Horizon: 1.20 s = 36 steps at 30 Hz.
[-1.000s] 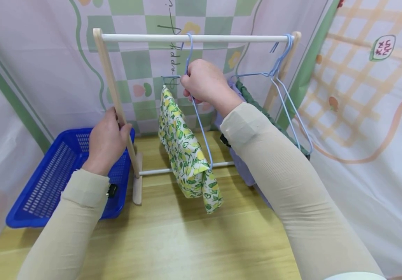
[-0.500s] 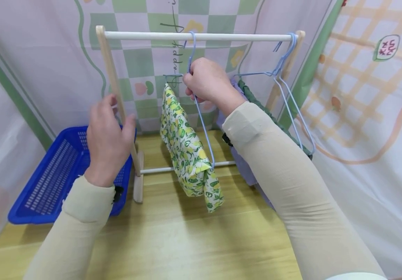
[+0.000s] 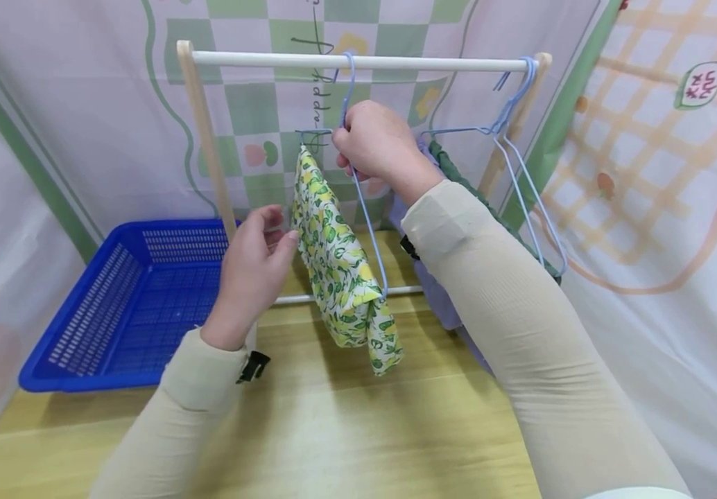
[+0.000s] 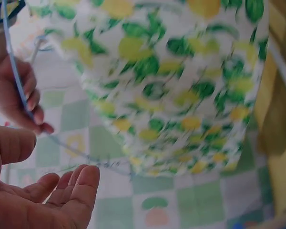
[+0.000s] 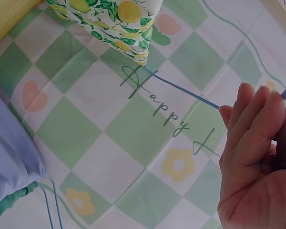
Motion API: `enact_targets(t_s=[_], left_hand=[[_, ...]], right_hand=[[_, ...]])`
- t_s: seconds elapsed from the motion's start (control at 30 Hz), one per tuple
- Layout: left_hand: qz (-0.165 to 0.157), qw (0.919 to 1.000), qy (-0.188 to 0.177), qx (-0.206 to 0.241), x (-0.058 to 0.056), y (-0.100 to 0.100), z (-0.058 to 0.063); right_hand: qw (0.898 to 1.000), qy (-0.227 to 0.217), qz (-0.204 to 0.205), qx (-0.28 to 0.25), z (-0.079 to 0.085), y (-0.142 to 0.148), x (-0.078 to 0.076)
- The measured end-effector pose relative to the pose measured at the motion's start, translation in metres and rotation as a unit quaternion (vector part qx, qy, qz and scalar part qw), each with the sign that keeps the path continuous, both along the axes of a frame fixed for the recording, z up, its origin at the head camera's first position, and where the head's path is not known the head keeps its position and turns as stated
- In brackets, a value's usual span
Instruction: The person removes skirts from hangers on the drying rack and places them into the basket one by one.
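Observation:
My right hand grips a blue wire hanger just below its hook, which sits over the rack's white top rail. Over that hanger drapes a folded cloth with a lemon and leaf print. The left hand is just left of the cloth, fingers loosely bent and thumb apart, holding nothing. In the left wrist view the print cloth fills the upper middle, beyond the left hand. The right wrist view has the right hand's fingers curled around the hanger's wire.
A blue plastic basket stands left of the rack's wooden post. At the rail's right end hang blue hangers with a purple garment and a dark green one. Beneath is a wooden table.
My left hand has let go of the left wooden post and moved right toward the lemon-print cloth. The right hand stays on the hanger. The view has shifted slightly.

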<state>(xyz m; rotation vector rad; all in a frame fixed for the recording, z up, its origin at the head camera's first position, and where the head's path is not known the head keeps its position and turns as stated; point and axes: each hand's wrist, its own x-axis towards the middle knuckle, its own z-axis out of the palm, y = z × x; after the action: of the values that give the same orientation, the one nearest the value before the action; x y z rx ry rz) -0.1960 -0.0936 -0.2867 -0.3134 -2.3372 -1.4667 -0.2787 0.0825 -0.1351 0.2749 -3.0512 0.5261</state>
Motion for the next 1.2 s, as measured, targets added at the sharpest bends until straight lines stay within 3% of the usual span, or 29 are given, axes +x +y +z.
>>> enact_targets(t_s=[0.2, 0.37, 0.43, 0.67, 0.8, 1.03, 1.2], left_hand=[[-0.023, 0.9950, -0.068, 0.069, -0.009, 0.018, -0.019], [-0.017, 0.9879, -0.128, 0.085, -0.016, 0.025, -0.033], [-0.021, 0.9815, -0.160, 0.104, -0.019, 0.027, -0.038], [-0.013, 0.9469, -0.255, 0.196, -0.032, 0.035, -0.056], [-0.012, 0.9324, -0.272, 0.237, -0.040, 0.037, -0.066], [-0.021, 0.9152, -0.290, 0.279, -0.050, 0.038, -0.079], [-0.030, 0.8923, -0.312, 0.325, -0.058, 0.038, -0.088]], right_hand=[[1.000, 0.001, 0.003, 0.002, -0.001, 0.002, -0.002], [1.000, 0.001, 0.004, 0.004, -0.001, 0.003, -0.002], [1.000, 0.001, 0.004, 0.005, -0.001, 0.003, -0.002], [1.000, 0.001, 0.001, 0.008, -0.001, 0.003, -0.002], [1.000, 0.003, 0.003, 0.010, -0.001, 0.002, -0.002], [1.000, 0.000, -0.001, 0.011, 0.000, 0.001, -0.002], [1.000, -0.001, -0.003, 0.012, 0.000, 0.000, -0.002]])
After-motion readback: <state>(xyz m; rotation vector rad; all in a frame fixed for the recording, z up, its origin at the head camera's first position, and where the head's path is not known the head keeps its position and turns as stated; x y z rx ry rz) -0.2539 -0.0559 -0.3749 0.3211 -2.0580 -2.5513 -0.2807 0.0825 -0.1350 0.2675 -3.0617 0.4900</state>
